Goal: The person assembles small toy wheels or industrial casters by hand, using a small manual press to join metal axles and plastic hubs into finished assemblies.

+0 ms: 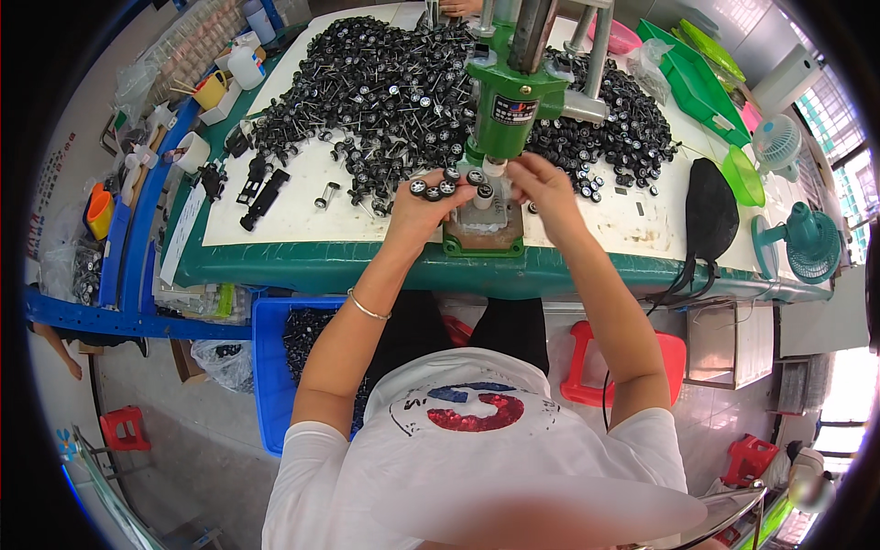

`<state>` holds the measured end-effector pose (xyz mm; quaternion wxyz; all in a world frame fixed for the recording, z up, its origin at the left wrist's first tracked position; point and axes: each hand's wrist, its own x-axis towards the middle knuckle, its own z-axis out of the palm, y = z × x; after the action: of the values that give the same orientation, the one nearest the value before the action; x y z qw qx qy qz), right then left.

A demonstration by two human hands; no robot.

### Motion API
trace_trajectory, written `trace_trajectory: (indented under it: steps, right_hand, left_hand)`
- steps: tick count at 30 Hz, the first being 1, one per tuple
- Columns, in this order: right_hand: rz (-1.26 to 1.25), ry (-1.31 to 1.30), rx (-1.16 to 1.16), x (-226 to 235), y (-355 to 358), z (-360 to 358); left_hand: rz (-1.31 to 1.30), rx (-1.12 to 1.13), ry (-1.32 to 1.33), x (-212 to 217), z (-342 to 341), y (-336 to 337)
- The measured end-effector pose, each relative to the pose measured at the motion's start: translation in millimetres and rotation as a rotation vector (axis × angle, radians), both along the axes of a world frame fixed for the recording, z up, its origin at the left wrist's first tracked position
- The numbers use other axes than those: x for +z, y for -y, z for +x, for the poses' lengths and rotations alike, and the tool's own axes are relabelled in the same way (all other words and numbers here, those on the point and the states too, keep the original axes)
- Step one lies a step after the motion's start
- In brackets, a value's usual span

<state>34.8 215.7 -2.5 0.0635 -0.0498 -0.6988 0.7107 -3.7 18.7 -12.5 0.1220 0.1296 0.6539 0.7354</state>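
Below the head of a green bench press point(500, 101), both my hands are at work. My left hand point(414, 213) is closed around several small black toy wheels point(434, 190) with silver hubs, bunched at its fingertips. Beside them, another wheel point(483, 192) sits on the fixture over the press base point(483, 240), under the pale ram tip point(495, 167). Close to that tip, on the right, my right hand point(547, 191) has its thumb and fingers drawn together. Whatever lies between those fingertips is too small to make out.
A large heap of wheels on axles point(367, 92) spreads left of the press, with loose wheels point(605, 137) to its right. Black toy chassis point(264, 197) lie at left. A black bag point(710, 215) and green fan point(811, 240) stand right. Another person's hand point(460, 7) shows at the far edge.
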Motion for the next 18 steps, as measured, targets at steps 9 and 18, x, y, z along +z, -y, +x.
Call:
trace_trajectory:
  steps: [9,18]
  right_hand:
    - [-0.258,-0.344,-0.139,100,-69,-27]
    - [-0.225,-0.368,-0.003,254,-49,-78]
  left_hand:
    - [0.06,-0.057,-0.199,6,-2,-26]
    - [0.168,-0.069,-0.124,12,0,-33]
